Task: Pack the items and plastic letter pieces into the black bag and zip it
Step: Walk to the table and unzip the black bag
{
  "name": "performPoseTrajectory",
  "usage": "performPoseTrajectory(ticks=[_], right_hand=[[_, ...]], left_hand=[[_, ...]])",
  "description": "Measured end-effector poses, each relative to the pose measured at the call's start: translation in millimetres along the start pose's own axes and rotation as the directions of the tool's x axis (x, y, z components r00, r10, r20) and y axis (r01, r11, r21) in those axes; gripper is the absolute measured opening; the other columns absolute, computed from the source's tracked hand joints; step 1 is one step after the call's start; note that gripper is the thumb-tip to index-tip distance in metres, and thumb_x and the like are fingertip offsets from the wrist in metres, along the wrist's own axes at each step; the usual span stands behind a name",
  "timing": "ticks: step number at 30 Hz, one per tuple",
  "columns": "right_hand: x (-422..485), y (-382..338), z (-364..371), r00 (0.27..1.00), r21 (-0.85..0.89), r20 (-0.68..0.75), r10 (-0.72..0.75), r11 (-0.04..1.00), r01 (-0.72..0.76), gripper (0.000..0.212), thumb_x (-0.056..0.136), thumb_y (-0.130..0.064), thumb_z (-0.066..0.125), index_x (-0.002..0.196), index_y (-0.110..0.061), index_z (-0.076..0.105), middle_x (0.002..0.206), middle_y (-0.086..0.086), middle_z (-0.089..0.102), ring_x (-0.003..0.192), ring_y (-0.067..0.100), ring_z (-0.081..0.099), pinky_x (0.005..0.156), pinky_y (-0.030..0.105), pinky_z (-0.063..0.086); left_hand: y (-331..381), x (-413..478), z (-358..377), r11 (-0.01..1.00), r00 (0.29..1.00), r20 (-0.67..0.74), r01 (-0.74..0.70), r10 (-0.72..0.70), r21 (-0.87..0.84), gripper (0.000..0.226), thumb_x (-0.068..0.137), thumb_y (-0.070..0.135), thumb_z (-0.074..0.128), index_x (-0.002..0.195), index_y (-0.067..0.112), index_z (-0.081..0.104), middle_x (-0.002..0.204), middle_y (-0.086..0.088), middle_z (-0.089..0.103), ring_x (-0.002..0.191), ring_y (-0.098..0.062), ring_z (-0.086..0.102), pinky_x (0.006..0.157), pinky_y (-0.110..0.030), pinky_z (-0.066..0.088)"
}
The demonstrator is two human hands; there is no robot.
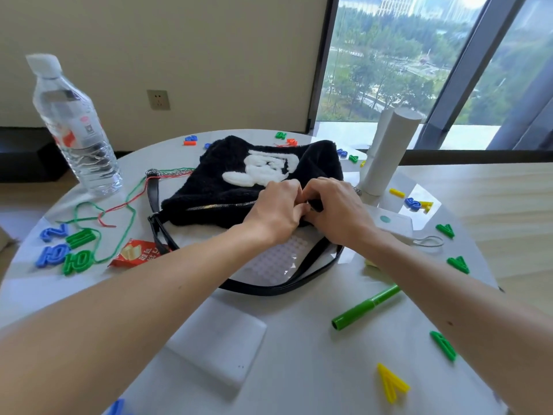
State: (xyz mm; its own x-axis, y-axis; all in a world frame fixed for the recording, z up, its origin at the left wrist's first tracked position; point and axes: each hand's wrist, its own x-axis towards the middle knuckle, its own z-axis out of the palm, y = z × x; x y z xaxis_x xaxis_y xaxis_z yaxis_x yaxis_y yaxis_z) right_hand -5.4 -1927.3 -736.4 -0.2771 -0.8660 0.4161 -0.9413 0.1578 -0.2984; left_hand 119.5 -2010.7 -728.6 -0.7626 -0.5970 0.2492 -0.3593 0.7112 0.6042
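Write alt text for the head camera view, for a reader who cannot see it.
A person's left hand and right hand grip a fluffy black bag at its zip on a round white table. Around it are plastic letters, a green marker and a water bottle.

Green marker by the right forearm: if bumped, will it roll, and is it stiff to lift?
The green marker looks round-barrelled and lies flat on the smooth table, so a sideways nudge would probably roll it. It seems a rigid plastic tube, likely light and stiff when lifted.

Bright window (398, 64) daylight; edges warp (wide lens), soft focus.
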Motion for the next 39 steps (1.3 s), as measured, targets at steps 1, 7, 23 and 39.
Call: performPoseTrajectory(ticks=[1, 7, 23, 39], right_hand=[[0.1, 0.9, 0.1, 1.0, 0.001, 0.003, -0.004, 1.0, 0.004, 0.017, 0.077, -0.017, 0.078, 0.091, -0.021, 0.07, 0.086, -0.016, 0.056, 0.085, 0.008, 0.05, 0.085, 0.039, 0.048], [4.1, 8.4, -5.4, 1.0, -0.032, 0.015, -0.005, 0.999, 0.005, 0.014, 0.078, -0.015, 0.076, 0.085, -0.022, 0.066, 0.08, -0.013, 0.059, 0.079, 0.013, 0.051, 0.078, 0.037, 0.044], [8.3, 25.1, -14.7, 0.998, -0.081, 0.011, 0.063, 0.995, -0.062, 0.013, 0.079, -0.019, 0.079, 0.078, -0.029, 0.071, 0.063, -0.018, 0.054, 0.062, 0.009, 0.05, 0.053, 0.021, 0.03], [24.4, -5.6, -19.9, 0.923, 0.033, 0.384, 0.017, 0.999, -0.032, 0.035, 0.07, -0.05, 0.075, 0.101, -0.037, 0.065, 0.098, -0.014, 0.06, 0.092, 0.006, 0.057, 0.08, 0.029, 0.048]], left_hand=[[1.0, 0.6, -1.4, 1.0, 1.0, 0.003, -0.012, 0.012, 0.013, 0.005, 0.093, 0.018, 0.063, 0.094, 0.013, 0.063, 0.086, -0.004, 0.064, 0.08, -0.021, 0.064, 0.075, -0.038, 0.056], [-3.5, 7.1, -23.3, 0.99, 0.999, 0.046, -0.004, -0.002, 0.142, 0.004, 0.091, 0.016, 0.066, 0.088, 0.015, 0.068, 0.086, -0.002, 0.063, 0.079, -0.019, 0.062, 0.065, -0.029, 0.048], [-108.9, -28.6, -131.9, 0.873, 0.95, 0.01, 0.284, -0.313, 0.397, 0.022, 0.08, 0.014, 0.077, 0.066, 0.026, 0.065, 0.073, 0.003, 0.066, 0.076, -0.021, 0.065, 0.07, -0.03, 0.051], [-61.9, -36.3, -105.2, 0.94, 1.0, -0.014, 0.025, -0.021, 0.341, 0.016, 0.092, 0.026, 0.064, 0.1, 0.032, 0.076, 0.12, 0.005, 0.056, 0.12, -0.016, 0.045, 0.103, -0.04, 0.04]])
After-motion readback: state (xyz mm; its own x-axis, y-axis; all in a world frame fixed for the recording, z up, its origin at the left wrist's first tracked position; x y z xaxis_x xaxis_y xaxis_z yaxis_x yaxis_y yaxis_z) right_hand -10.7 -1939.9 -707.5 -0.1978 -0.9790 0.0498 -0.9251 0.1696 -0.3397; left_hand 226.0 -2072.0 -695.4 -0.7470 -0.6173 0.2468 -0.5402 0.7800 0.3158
